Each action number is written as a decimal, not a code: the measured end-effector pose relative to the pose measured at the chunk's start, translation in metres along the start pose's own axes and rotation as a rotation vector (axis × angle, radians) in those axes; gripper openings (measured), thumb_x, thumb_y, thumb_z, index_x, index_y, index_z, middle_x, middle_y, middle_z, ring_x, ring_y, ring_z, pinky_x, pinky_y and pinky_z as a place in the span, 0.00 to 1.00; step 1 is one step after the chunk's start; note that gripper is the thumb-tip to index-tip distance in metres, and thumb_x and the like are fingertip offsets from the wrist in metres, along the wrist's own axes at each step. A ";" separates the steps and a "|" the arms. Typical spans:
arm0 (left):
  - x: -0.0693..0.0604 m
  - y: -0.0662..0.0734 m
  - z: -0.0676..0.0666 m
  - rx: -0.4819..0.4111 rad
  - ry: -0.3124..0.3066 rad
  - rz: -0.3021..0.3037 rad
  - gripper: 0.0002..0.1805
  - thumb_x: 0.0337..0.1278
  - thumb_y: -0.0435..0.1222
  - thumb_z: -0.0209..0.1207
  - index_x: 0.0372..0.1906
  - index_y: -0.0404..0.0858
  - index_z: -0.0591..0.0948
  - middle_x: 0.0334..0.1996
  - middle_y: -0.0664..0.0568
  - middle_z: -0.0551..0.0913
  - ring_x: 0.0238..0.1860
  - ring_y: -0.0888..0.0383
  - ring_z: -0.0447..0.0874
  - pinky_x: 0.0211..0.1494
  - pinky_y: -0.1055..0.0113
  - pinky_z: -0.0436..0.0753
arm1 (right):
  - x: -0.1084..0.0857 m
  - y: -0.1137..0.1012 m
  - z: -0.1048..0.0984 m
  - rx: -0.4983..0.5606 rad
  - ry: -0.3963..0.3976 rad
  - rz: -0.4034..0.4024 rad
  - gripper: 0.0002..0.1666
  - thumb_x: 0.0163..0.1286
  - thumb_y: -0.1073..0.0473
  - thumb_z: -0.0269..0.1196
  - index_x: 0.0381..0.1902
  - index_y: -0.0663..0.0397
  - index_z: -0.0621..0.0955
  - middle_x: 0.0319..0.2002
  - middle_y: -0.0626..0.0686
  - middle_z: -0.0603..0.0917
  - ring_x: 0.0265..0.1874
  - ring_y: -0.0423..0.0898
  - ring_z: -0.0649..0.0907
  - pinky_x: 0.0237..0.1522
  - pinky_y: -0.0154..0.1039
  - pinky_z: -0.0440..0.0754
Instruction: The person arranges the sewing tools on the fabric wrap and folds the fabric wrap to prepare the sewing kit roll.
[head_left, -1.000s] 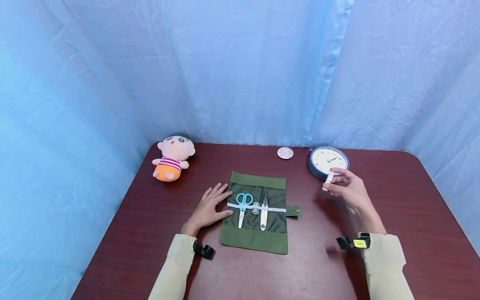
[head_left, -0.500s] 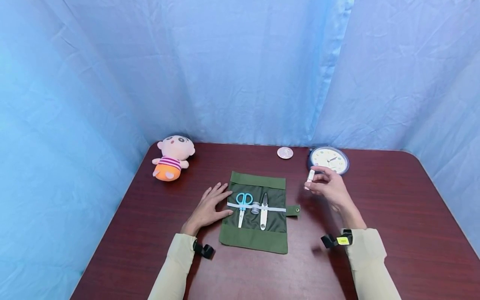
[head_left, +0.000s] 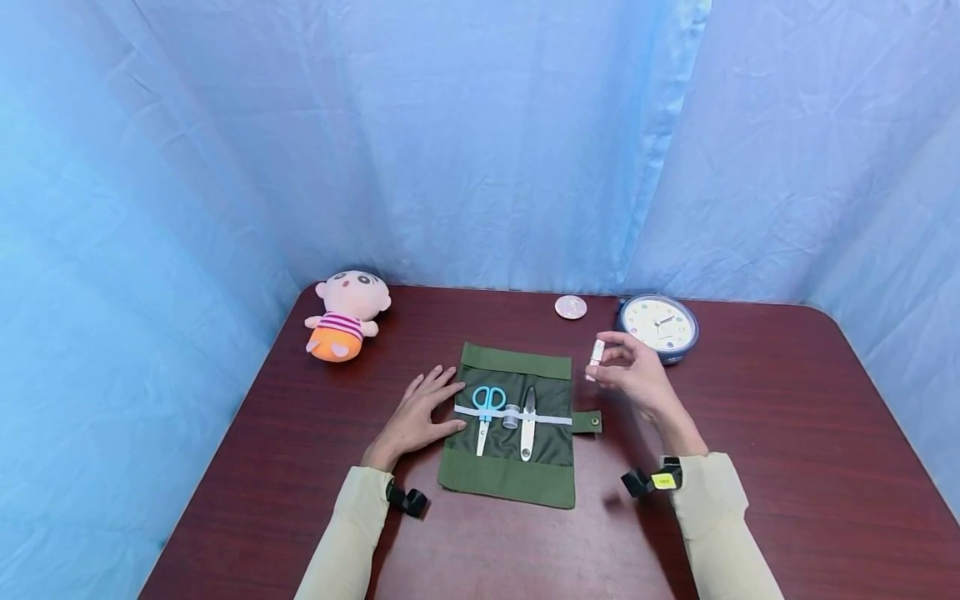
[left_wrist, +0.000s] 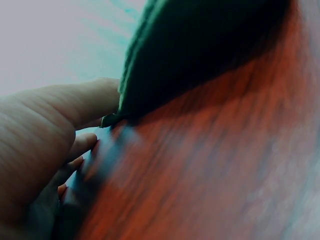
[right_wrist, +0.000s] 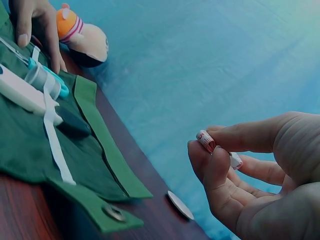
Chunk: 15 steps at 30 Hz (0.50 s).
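My right hand (head_left: 641, 379) pinches a small white tube with reddish print (head_left: 596, 358) between thumb and fingertips, raised above the table beyond the roll's snap tab. The right wrist view shows the tube (right_wrist: 206, 141) partly hidden by the fingers. An unrolled green tool roll (head_left: 510, 483) lies at the table's middle. Under its white elastic sit blue-handled scissors (head_left: 483, 433), a grey thread spool (head_left: 511, 417) and a white cutter with a dark end (head_left: 528, 437). My left hand (head_left: 416, 421) rests at the roll's left edge, fingers spread; its thumb (left_wrist: 95, 100) touches the green cloth.
At the back left lies a plush doll (head_left: 341, 321) in orange shorts. A round whitish disc (head_left: 571, 307) and a blue-rimmed clock (head_left: 660, 323) are near the back edge. Blue curtains (head_left: 487, 150) hang behind the dark red table (head_left: 810, 433).
My right hand has moved left with the small white tube, from in front of the clock toward the tool roll. The left hand has stayed where it was.
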<state>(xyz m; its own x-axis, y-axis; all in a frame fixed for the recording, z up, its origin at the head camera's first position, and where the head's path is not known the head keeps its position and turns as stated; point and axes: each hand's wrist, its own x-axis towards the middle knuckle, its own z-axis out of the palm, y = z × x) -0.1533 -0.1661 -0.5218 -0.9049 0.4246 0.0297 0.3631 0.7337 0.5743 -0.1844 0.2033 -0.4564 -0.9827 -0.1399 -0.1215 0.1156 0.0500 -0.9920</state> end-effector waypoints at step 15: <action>0.000 0.000 0.000 0.003 0.009 0.009 0.36 0.59 0.47 0.67 0.71 0.41 0.73 0.78 0.44 0.62 0.82 0.43 0.51 0.82 0.40 0.49 | 0.004 0.007 0.041 -0.055 -0.057 -0.007 0.37 0.58 0.76 0.66 0.66 0.69 0.69 0.31 0.44 0.76 0.28 0.33 0.84 0.31 0.32 0.86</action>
<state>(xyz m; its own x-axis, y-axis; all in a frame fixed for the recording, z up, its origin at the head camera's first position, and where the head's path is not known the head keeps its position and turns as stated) -0.1529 -0.1659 -0.5216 -0.9037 0.4261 0.0420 0.3716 0.7319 0.5712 -0.1814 0.1623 -0.4650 -0.9735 -0.1960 -0.1178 0.0990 0.1033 -0.9897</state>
